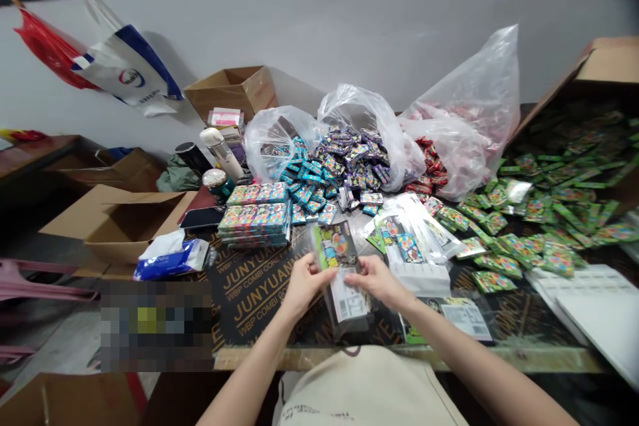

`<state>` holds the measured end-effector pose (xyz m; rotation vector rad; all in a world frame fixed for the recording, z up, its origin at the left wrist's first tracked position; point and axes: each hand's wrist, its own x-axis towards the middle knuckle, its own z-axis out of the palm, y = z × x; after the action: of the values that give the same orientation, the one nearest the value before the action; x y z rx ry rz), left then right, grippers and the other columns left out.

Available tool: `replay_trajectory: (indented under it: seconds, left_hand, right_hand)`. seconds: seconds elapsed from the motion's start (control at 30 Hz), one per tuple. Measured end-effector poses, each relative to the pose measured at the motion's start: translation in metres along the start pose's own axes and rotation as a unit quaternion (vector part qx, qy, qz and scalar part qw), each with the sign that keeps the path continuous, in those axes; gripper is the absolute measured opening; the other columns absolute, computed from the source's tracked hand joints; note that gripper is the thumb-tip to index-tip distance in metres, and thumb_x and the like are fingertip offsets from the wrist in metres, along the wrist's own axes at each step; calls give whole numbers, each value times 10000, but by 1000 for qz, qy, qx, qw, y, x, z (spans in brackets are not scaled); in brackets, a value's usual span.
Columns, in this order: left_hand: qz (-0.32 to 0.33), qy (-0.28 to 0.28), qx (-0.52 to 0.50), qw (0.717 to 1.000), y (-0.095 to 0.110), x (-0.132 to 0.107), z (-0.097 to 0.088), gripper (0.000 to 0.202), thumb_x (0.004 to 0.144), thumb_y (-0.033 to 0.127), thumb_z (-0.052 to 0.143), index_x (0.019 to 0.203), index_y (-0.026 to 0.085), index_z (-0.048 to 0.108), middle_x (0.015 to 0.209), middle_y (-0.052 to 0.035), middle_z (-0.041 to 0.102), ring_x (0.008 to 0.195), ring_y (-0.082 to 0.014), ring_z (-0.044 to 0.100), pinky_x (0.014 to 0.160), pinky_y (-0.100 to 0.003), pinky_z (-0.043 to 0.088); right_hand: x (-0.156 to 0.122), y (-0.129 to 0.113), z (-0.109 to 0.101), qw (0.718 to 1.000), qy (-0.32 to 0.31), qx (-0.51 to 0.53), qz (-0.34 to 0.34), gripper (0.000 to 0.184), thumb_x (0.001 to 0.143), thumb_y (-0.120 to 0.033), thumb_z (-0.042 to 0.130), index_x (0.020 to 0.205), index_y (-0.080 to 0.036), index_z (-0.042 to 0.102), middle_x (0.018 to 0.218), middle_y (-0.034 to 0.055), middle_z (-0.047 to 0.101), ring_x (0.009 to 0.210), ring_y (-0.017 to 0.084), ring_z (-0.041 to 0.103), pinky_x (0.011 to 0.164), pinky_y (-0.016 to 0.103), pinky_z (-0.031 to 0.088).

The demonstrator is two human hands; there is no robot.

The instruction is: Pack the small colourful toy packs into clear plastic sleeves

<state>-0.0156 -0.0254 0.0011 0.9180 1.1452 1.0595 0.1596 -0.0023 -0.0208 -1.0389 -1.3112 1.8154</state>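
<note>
My left hand (pixel 303 281) and my right hand (pixel 377 277) both pinch a clear plastic packet (pixel 344 279) with a colourful printed card inside, held upright over the dark table (pixel 259 293). The left hand's fingers grip the packet's left edge, and the right hand's grip its right edge. A white label shows on the packet's lower part. Just right of my hands lies a pile of similar clear packets (pixel 414 239).
Three clear bags of small sweets, blue (pixel 279 140), purple (pixel 349 153) and red (pixel 449 146), stand at the back. Green packets (pixel 539 226) spill from a tipped carton on the right. Stacked filled packs (pixel 257 213), a tissue pack (pixel 170 256) and open cartons (pixel 124 219) lie left.
</note>
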Motion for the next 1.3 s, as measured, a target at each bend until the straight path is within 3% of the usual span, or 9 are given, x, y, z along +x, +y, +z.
replay_trajectory:
  seconds: [0.07, 0.17, 0.4, 0.53, 0.63, 0.83, 0.97, 1.17, 1.3]
  left_hand:
    - [-38, -26, 8, 999, -7, -2, 0, 457, 550, 285, 768, 927, 144, 553, 642, 0, 640, 557, -161, 616, 520, -280, 511]
    - [-56, -65, 8, 996, -14, -4, 0, 473, 557, 300, 766, 935, 149, 527, 645, -3, 640, 539, -157, 618, 514, -284, 519]
    - [-31, -38, 5, 999, -13, 1, 1, 393, 657, 370, 686, 934, 126, 552, 725, -44, 664, 637, -160, 628, 575, -276, 520]
    - [-34, -89, 8, 995, -20, -1, 0, 388, 667, 365, 677, 955, 124, 580, 764, -57, 671, 648, -168, 629, 562, -260, 503]
    - [-43, -107, 32, 993, -28, -2, 2, 333, 620, 324, 718, 856, 120, 602, 659, -24, 652, 577, -147, 605, 533, -243, 485]
    - [55, -35, 25, 998, -22, 3, 10, 350, 646, 265, 698, 964, 139, 621, 879, -71, 679, 821, -200, 628, 749, -294, 482]
    - [49, -6, 35, 998, -22, 7, 11, 225, 641, 247, 700, 815, 119, 638, 758, -61, 679, 690, -177, 624, 680, -276, 481]
    - [94, 67, -175, 978, -21, 4, 45, 518, 617, 190, 718, 1108, 191, 551, 1105, -69, 626, 1021, -191, 575, 911, -316, 419]
    - [68, 148, -298, 941, -10, 2, 69, 356, 735, 382, 616, 1000, 144, 604, 969, -74, 677, 908, -196, 626, 848, -334, 458]
  right_hand:
    - [2, -1, -10, 998, 48, -36, -18, 270, 583, -322, 737, 726, -119, 630, 646, 5, 637, 535, 116, 537, 503, 231, 427]
    - [3, -6, -19, 998, 44, -29, -28, 322, 607, -345, 720, 834, -136, 629, 691, 0, 644, 560, 120, 548, 519, 232, 435]
    - [-5, 6, -10, 995, 88, -4, -44, 282, 681, -388, 655, 815, -145, 606, 736, 18, 641, 624, 145, 566, 583, 264, 457]
    - [-4, 4, -9, 993, 97, 3, -64, 370, 673, -388, 667, 966, -179, 582, 848, 26, 644, 754, 175, 584, 680, 294, 472]
    - [-1, 0, -12, 985, 146, -12, -88, 297, 696, -384, 650, 888, -166, 593, 788, 19, 627, 713, 157, 563, 669, 270, 447]
    - [0, -3, -10, 985, 119, -61, -109, 207, 744, -363, 606, 794, -162, 598, 713, 5, 603, 669, 147, 534, 657, 265, 420]
    - [-5, -6, -2, 982, 148, -13, -115, 254, 713, -375, 647, 873, -189, 584, 772, 14, 613, 714, 162, 554, 673, 268, 437]
    - [4, -16, 16, 955, 238, 158, -83, 423, 810, -554, 432, 1001, -204, 570, 870, 40, 657, 824, 185, 593, 702, 290, 471]
    - [9, -22, 26, 938, 281, 183, -82, 412, 782, -537, 482, 883, -166, 629, 797, 51, 683, 790, 205, 620, 670, 298, 489]
